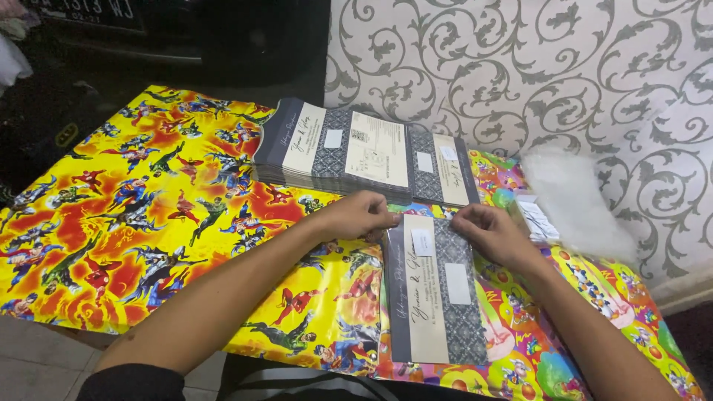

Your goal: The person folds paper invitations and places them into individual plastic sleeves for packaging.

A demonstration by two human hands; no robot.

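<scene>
Table cover: glossy sheet (134, 223) printed with cartoon heroes on yellow and red, spread over the left and middle of the table; a second, multicoloured cartoon sheet (520, 356) lies to the right.
Far stack: pile of grey-and-cream cards (356, 152) at the far middle of the table, some opened flat, just beyond both hands.
Left hand: left hand (360, 214) with fingers curled, tips pinching the far left corner of the near card.
Near card: folded grey-and-cream card (434, 297) with small white labels, lying flat at the near middle, between the forearms.
Right hand: right hand (494, 232) bent over the far right corner of the near card, fingertips pressed on its edge.
Right side: clear plastic sleeves (572, 200) heaped by the patterned wall (520, 67).
</scene>
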